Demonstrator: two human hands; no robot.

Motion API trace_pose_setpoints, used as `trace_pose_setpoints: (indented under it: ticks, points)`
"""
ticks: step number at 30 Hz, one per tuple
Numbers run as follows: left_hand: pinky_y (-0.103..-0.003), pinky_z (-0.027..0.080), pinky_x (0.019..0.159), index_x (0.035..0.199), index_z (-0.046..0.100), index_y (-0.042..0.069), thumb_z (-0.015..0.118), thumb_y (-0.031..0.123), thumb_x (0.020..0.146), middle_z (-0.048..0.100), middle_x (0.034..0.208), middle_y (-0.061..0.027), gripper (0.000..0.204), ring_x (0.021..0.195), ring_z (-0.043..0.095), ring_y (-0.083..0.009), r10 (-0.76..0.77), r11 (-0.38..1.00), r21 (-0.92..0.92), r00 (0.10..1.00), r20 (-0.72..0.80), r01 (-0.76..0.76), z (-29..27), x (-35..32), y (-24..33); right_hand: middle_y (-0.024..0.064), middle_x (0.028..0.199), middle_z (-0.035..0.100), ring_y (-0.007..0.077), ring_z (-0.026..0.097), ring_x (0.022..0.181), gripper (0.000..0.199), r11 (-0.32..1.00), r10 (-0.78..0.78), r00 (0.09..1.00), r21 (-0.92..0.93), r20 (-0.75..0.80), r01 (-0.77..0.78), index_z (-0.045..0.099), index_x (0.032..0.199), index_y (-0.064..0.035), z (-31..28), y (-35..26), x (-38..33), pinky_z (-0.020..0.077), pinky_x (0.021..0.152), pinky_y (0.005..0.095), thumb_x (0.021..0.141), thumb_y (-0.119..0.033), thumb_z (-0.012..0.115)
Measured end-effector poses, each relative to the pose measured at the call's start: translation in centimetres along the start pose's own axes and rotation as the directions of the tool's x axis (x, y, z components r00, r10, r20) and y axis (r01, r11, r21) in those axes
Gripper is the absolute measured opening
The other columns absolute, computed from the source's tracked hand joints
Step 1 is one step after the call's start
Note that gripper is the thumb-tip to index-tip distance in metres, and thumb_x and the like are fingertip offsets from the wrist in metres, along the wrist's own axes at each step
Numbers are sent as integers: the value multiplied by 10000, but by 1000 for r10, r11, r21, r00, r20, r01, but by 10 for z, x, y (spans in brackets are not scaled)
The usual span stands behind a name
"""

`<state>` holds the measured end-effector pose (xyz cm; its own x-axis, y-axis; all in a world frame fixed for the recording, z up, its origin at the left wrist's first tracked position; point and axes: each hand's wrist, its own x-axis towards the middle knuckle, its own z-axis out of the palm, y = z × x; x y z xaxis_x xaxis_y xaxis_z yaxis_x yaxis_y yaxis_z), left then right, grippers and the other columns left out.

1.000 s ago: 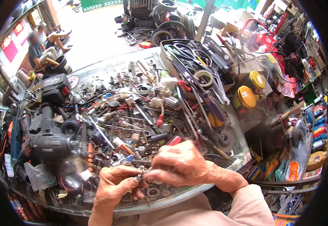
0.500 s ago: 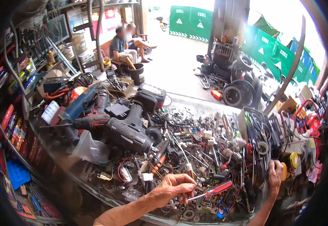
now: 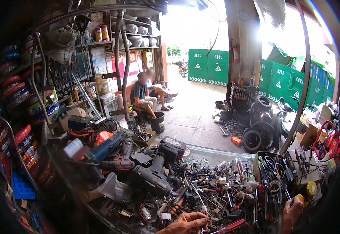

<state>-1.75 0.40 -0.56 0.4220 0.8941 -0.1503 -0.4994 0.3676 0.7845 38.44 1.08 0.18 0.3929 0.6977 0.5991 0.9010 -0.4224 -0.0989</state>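
At the lower edge, my left hand (image 3: 189,223) has thumb and fingers pinched together over a heap of small parts. Whatever it pinches is too small to make out. A red-handled screwdriver (image 3: 232,226) lies just right of it, partly cut off by the lower edge. Above the fingertips, a thin white cable (image 3: 199,198) runs across the heap. My right hand (image 3: 292,213) is at the lower right with curled fingers, beside a yellow round object (image 3: 299,199) and the tool box (image 3: 260,163). What lies inside its grip is hidden.
A dark cordless power tool (image 3: 152,177) and a blue power tool (image 3: 107,146) lie on the left of the cluttered bench. A yellow-lidded jar (image 3: 312,188) stands at right. Beyond are wheels (image 3: 252,139), a black bucket (image 3: 157,123) and two seated people (image 3: 140,93).
The view has tilted upward, so the bench and both hands sit lower in the picture. My left hand stays pinched near the screwdriver; my right hand stays curled beside the tool box.
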Motion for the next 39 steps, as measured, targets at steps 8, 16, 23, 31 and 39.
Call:
trace_pose_setpoints:
  ticks: [8,16,23,31,39]
  points:
    - [-199,468,556,1012,590,30,567,186,910,639,819,-67,188,620,596,-96,-70,993,-97,997,-21,68,2,-7,9,58,577,492,156,502,519,222,726,89,990,673,113,-142,536,791,-13,-93,-66,1,385,488,295,889,-208,498]
    - [-208,461,492,1036,599,21,548,127,913,640,826,-109,170,593,613,-133,41,989,-141,998,-46,-47,0,-3,5,47,533,548,52,382,318,211,57,-300,688,732,661,-679,564,815,10,-79,-132,-29,255,297,186,858,-196,552]
    - [-200,475,465,1072,577,19,550,137,912,647,873,-137,200,672,659,-162,69,983,-170,997,-36,-74,-4,2,-4,109,632,607,80,507,412,194,-72,-580,492,561,649,-825,575,865,65,-56,-133,-45,361,359,200,871,-128,564]
    - [-223,486,459,1124,562,15,551,121,908,650,888,-142,241,699,664,-192,91,981,-169,996,-10,-91,-5,0,-3,87,623,601,79,515,438,193,-31,-617,420,512,666,-858,577,861,70,-59,-136,-46,354,377,191,861,-123,579]
    - [-238,476,429,1098,583,4,555,108,899,654,858,-179,226,689,670,-220,60,991,-121,998,26,-56,-4,-1,-6,87,629,606,77,520,443,186,-15,-642,381,485,666,-874,579,853,70,-54,-129,-43,357,377,190,866,-115,574]
